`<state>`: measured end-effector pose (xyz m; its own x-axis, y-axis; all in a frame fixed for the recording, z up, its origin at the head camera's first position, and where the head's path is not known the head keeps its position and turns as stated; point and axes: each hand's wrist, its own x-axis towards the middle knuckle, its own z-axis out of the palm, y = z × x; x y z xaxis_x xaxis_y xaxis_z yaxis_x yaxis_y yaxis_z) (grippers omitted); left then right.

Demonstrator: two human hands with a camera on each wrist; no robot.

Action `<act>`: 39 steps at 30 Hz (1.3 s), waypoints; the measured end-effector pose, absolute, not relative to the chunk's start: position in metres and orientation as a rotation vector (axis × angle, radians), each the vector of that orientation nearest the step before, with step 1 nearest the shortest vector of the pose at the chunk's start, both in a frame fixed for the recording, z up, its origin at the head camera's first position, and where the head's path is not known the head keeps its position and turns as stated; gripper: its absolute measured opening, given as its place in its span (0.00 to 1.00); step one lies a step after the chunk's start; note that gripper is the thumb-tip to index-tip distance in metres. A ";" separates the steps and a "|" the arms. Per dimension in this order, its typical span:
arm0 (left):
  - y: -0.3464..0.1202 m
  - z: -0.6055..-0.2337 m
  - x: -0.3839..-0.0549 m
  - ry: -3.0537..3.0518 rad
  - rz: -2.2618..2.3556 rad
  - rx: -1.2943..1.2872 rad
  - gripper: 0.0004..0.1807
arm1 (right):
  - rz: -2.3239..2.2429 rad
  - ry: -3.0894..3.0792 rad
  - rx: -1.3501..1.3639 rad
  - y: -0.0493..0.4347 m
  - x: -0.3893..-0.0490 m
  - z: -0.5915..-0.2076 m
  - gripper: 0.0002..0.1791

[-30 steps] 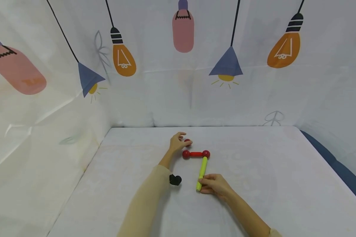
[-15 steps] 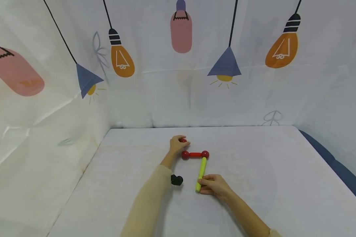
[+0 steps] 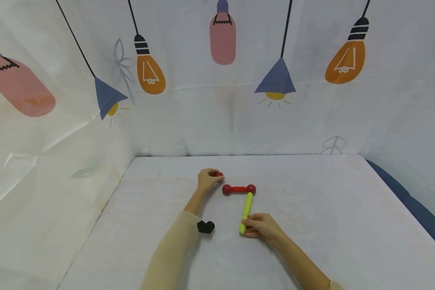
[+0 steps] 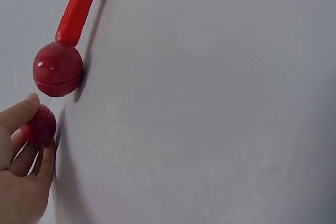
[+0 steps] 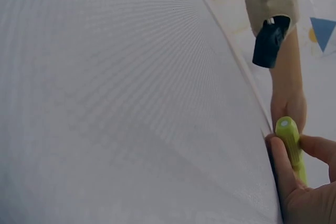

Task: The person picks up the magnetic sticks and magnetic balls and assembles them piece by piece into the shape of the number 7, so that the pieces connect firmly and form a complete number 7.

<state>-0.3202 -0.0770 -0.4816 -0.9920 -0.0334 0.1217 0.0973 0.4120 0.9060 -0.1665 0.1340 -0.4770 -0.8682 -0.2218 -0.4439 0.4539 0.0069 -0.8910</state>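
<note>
My left hand (image 3: 207, 179) pinches a loose red ball (image 4: 40, 125) between thumb and fingers, close over the table. Just to the right of it lies a short red rod (image 3: 239, 189) with a dark red ball (image 3: 226, 189) on its left end and another red ball (image 3: 251, 189) on its right end. From that right ball a longer yellow-green rod (image 3: 248, 204) runs toward me. My right hand (image 3: 264, 227) pinches this rod near its free end; in the right wrist view the rod's tip (image 5: 285, 123) shows between thumb and fingers.
The white tabletop (image 3: 311, 201) spreads around the pieces. A white cloth (image 3: 203, 121) printed with lamps and bulbs hangs behind and to the left. A black wrist camera (image 3: 206, 227) sticks out from the left sleeve (image 3: 172, 249).
The left hand has closed its thumb and fingers on the loose red ball and drawn it left and slightly nearer. The right hand and the joined rods have stayed in place.
</note>
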 end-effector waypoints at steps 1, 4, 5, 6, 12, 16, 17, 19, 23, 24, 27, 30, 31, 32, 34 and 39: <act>-0.078 -0.482 -0.319 -2.523 -1.659 -0.044 0.20 | -1.911 1.824 0.243 0.134 -0.166 -0.477 0.24; -0.082 -0.484 -0.315 -2.474 -1.718 0.005 0.20 | -1.912 1.820 0.245 0.134 -0.167 -0.478 0.24; -0.083 -0.485 -0.313 -2.454 -1.748 0.028 0.20 | -1.915 1.817 0.240 0.134 -0.167 -0.478 0.23; -0.085 -0.484 -0.310 -2.431 -1.785 0.053 0.20 | -1.919 1.814 0.233 0.134 -0.167 -0.479 0.23; -0.096 -0.472 -0.284 -2.315 -1.960 0.139 0.22 | -1.936 1.803 0.195 0.135 -0.168 -0.481 0.23; -0.101 -0.465 -0.266 -2.300 -1.996 0.095 0.23 | -1.938 1.799 0.206 0.135 -0.168 -0.481 0.25; -0.102 -0.463 -0.261 -2.297 -2.005 0.075 0.23 | -1.939 1.798 0.205 0.135 -0.168 -0.480 0.25; -0.103 -0.464 -0.255 -2.313 -2.007 0.032 0.23 | -1.938 1.795 0.219 0.135 -0.169 -0.479 0.27; -0.101 -0.461 -0.240 -2.371 -2.044 -0.058 0.22 | -1.932 1.810 0.261 0.133 -0.170 -0.478 0.28; -0.101 -0.461 -0.237 -2.388 -2.056 -0.072 0.22 | -1.931 1.816 0.276 0.132 -0.170 -0.478 0.28; -0.096 -0.462 -0.229 -2.404 -2.108 -0.112 0.22 | -1.929 1.830 0.313 0.131 -0.171 -0.478 0.30; -0.090 -0.465 -0.223 -2.416 -2.163 -0.171 0.21 | -1.927 1.841 0.343 0.130 -0.173 -0.478 0.29; -0.088 -0.467 -0.221 -2.423 -2.171 -0.193 0.21 | -1.927 1.844 0.352 0.130 -0.174 -0.478 0.29; -0.086 -0.468 -0.220 -2.427 -2.185 -0.212 0.21 | -1.927 1.846 0.357 0.130 -0.174 -0.478 0.29; -0.082 -0.472 -0.216 -2.433 -2.197 -0.239 0.21 | -1.926 1.848 0.363 0.130 -0.174 -0.477 0.30; -0.075 -0.476 -0.205 -2.428 -2.211 -0.260 0.19 | -1.941 1.835 0.341 0.130 -0.175 -0.475 0.29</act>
